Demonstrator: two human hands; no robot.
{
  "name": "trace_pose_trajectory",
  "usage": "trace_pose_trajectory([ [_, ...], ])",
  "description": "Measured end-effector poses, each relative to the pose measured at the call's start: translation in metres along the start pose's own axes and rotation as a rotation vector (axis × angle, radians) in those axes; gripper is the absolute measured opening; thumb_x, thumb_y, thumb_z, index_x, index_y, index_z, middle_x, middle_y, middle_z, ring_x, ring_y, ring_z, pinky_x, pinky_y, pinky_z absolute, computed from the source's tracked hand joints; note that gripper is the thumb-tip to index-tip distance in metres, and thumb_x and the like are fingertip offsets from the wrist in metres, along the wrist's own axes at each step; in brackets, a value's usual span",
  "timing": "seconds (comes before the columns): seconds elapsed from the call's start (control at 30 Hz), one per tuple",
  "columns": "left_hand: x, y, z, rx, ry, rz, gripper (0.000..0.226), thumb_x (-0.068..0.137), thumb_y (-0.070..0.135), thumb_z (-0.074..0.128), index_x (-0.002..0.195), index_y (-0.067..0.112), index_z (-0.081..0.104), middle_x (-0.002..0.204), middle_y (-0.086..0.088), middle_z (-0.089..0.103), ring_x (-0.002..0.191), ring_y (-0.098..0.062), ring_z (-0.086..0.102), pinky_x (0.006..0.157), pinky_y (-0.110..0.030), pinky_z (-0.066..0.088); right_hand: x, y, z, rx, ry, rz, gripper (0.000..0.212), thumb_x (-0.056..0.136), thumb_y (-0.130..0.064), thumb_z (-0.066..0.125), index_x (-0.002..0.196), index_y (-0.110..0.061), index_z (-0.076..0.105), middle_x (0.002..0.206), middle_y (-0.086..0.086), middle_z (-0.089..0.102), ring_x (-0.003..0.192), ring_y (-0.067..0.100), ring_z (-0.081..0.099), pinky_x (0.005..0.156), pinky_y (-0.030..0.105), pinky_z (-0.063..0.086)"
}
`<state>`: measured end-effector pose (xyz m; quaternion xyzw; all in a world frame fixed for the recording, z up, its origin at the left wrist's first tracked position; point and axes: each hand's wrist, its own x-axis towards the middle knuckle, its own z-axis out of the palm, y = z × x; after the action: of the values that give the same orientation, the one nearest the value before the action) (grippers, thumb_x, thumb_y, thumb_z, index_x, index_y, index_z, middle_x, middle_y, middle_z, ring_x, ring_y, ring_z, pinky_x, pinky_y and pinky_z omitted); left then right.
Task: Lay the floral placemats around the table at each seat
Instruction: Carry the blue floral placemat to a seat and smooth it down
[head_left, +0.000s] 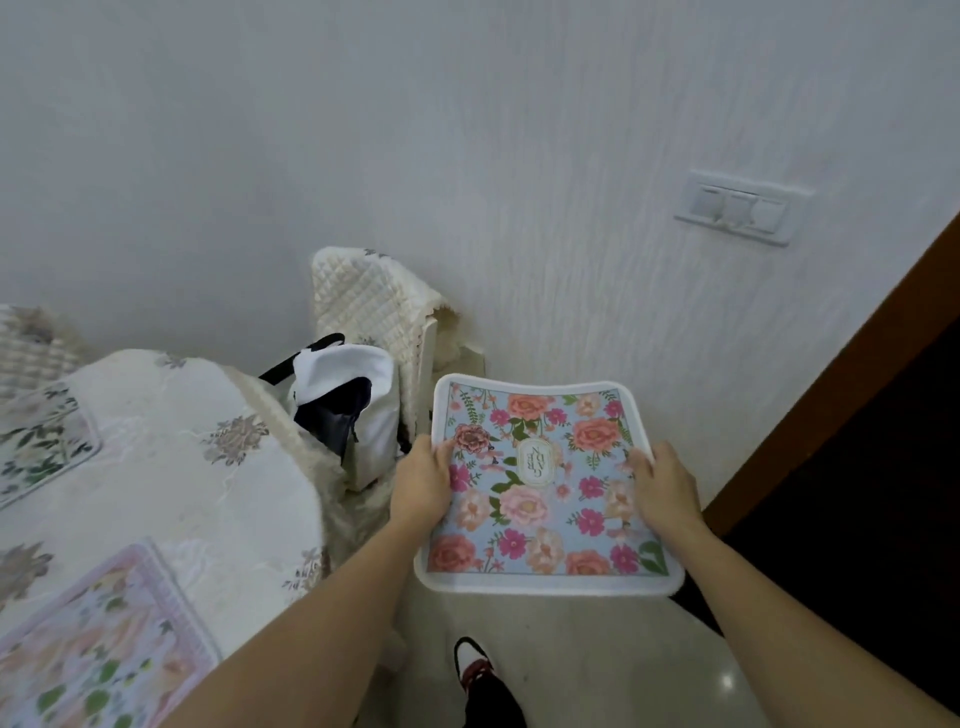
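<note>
I hold a blue floral placemat (545, 499) with a white border flat in the air, off the table's right side and above the floor. My left hand (423, 480) grips its left edge and my right hand (665, 483) grips its right edge. The table (171, 457), under a cream flowered cloth, lies to the left. Two floral placemats lie on it: a pink-bordered one (104, 644) at the near corner and a pale one (36, 436) at the left edge.
A chair with a quilted cream cover (371, 306) stands against the wall, with a white and black bag (348, 405) on its seat. A switch plate (737, 210) is on the wall. A dark wooden door frame (841, 374) runs along the right. My shoe (475, 670) is on the floor.
</note>
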<state>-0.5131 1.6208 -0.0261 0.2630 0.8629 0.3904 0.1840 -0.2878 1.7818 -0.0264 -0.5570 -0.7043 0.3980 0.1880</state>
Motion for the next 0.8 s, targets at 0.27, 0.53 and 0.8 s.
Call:
trace_pose_trajectory([
  [0.27, 0.114, -0.028, -0.023, -0.078, 0.114, -0.101, 0.022, 0.102, 0.037, 0.04, 0.092, 0.02, 0.05, 0.081, 0.001, 0.062, 0.071, -0.011, 0.062, 0.06, -0.026, 0.047, 0.111, -0.079, 0.082, -0.074, -0.112, -0.088, 0.027, 0.103, -0.037, 0.038, 0.103, -0.013, 0.05, 0.085, 0.007, 0.064, 0.067, 0.019, 0.066, 0.054, 0.032, 0.052],
  [0.53, 0.179, -0.079, -0.081, -0.097, 0.272, -0.296, 0.029, 0.102, 0.038, 0.041, 0.084, 0.014, 0.044, 0.076, -0.003, 0.059, 0.068, -0.016, 0.059, 0.059, -0.031, 0.048, 0.173, -0.154, 0.187, -0.027, -0.33, -0.196, 0.023, 0.102, -0.04, 0.039, 0.096, -0.02, 0.049, 0.079, 0.005, 0.069, 0.062, 0.022, 0.071, 0.058, 0.045, 0.061],
  [0.8, 0.195, -0.136, -0.129, -0.12, 0.459, -0.511, 0.027, 0.103, 0.037, 0.038, 0.096, 0.014, 0.05, 0.08, 0.002, 0.061, 0.072, -0.012, 0.062, 0.058, -0.027, 0.047, 0.199, -0.218, 0.295, -0.025, -0.572, -0.335, 0.023, 0.103, -0.032, 0.041, 0.102, -0.011, 0.049, 0.086, 0.006, 0.066, 0.07, 0.02, 0.069, 0.057, 0.034, 0.056],
])
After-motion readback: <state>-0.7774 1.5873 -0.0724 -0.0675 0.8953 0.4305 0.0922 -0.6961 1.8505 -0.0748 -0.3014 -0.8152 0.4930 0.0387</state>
